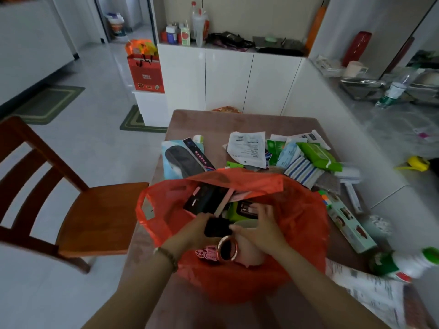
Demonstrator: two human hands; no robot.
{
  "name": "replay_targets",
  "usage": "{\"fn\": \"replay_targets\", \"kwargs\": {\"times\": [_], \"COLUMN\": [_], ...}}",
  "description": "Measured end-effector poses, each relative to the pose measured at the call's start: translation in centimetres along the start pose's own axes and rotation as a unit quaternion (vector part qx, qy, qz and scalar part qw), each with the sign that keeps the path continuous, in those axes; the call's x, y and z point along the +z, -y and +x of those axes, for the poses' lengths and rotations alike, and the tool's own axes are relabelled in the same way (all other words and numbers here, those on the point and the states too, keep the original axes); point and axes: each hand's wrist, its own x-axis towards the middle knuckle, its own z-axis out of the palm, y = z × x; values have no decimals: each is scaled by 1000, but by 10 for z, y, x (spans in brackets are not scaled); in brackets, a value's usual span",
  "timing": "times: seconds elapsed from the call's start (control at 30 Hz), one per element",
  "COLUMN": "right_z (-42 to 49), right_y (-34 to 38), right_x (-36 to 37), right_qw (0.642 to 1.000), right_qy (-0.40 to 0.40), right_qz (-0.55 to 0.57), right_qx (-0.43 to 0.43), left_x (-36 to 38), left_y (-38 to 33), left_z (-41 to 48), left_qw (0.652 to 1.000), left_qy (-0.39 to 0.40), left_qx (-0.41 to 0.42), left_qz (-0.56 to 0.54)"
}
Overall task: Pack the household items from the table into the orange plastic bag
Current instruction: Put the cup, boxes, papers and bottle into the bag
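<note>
The orange plastic bag stands open on the table, near its front edge. Both my hands are inside its mouth. My left hand and my right hand hold a small black object between them. In the bag lie a black and pink box, a green wipes pack and a pink mug with a copper rim. Behind the bag, several items lie on the table: a hairbrush package, a white paper packet, green wipes and striped socks.
A long green box, a lint roller and a white bottle with a green cap lie at the right of the table. Printed papers sit at the front right. A wooden chair stands to the left.
</note>
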Motion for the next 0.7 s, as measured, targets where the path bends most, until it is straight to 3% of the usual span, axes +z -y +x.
{"fn": "replay_targets", "kwargs": {"times": [0.07,0.13,0.23,0.3,0.4,0.53,0.7], "right_z": [-4,-9,-12,-11,-2,30,96], "right_y": [-4,-4,0,9,43,100,142], "right_x": [7,9,6,1,-11,-19,-3], "right_qw": [998,997,996,991,977,963,969], "right_qy": [-30,-9,45,38,8,41,54], "right_qz": [8,-9,17,55,124,220,229], "right_qx": [-52,-75,-80,-115,-176,-150,-78], "left_x": [6,1,-35,-70,-116,-142,-140], "left_y": [5,6,-4,-15,-11,34,71], "left_z": [-5,-10,-22,-35,-46,-32,-2], "left_qw": [999,1000,995,976,940,915,930], "left_qy": [29,14,-66,-116,-239,-312,-232], "left_qx": [10,7,26,79,119,8,-83], "left_qz": [13,25,-64,-165,-212,-256,-273]}}
